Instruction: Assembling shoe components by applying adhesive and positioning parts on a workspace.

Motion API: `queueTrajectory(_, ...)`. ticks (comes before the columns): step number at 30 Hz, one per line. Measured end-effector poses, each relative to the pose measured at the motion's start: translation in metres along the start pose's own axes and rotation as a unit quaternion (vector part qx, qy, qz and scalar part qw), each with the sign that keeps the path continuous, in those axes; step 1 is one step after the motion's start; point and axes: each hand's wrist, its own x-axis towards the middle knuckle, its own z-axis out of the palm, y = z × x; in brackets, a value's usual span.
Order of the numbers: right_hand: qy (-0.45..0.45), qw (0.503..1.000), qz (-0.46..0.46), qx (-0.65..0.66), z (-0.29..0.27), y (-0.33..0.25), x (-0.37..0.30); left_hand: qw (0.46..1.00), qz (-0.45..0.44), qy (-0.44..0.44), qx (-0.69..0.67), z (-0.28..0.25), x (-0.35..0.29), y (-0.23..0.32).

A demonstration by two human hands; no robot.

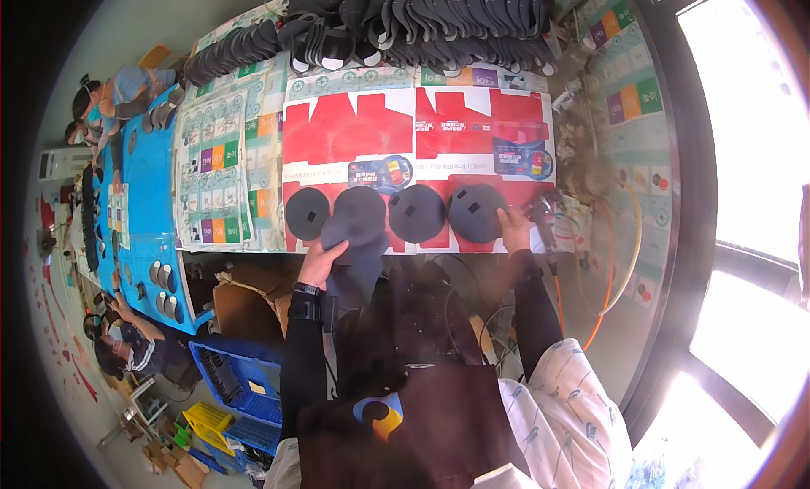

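Note:
Several dark grey rounded pads lie in a row along the near edge of the table. My left hand (317,266) pinches the edge of a dark pad (346,229), which overlaps another in the row. More dark material hangs below that hand, and I cannot tell its parts. My right hand (513,229) grips the rim of the rightmost pad (471,216), which bears a small black square. Similar squares show on the leftmost pad (304,222) and the third pad (417,222). Beside my right hand is a metal air-gun-like tool (544,222) with an orange hose.
Red printed sheets (384,126) cover the worktop. Long rows of dark curved pads (464,16) stand along the far edge. Blue crates (240,379) and a cardboard box (249,307) sit at the lower left. Other people (139,341) work at a blue table (148,210).

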Motion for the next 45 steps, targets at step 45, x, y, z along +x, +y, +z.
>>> queueTrajectory(45,-0.108,0.983,-0.112,-0.094,0.479,-0.128,0.07,0.969,-0.028,0.115,-0.216,-0.332,-0.039,-0.004)
